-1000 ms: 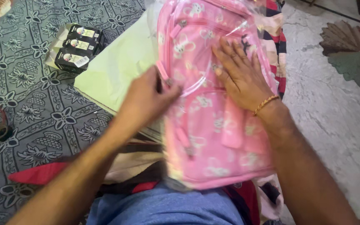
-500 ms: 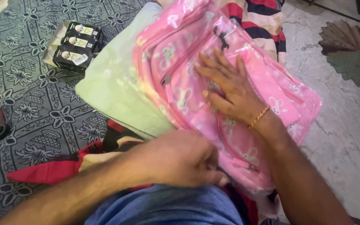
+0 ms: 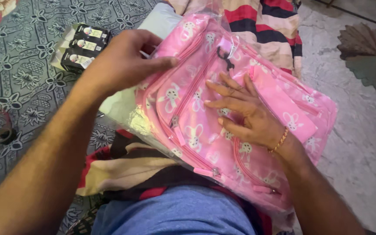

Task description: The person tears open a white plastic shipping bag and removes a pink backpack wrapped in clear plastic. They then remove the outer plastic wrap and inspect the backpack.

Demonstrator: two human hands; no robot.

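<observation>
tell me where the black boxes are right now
In the head view the black boxes lie at the upper left on the grey patterned cloth, just left of the left hand, which grips the edge of the pink backpack.

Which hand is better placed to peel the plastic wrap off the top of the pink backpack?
Probably the left hand: it grips the top edge of the backpack, where the plastic wrap ends. The right hand lies flat on the front, pinning it.
</observation>
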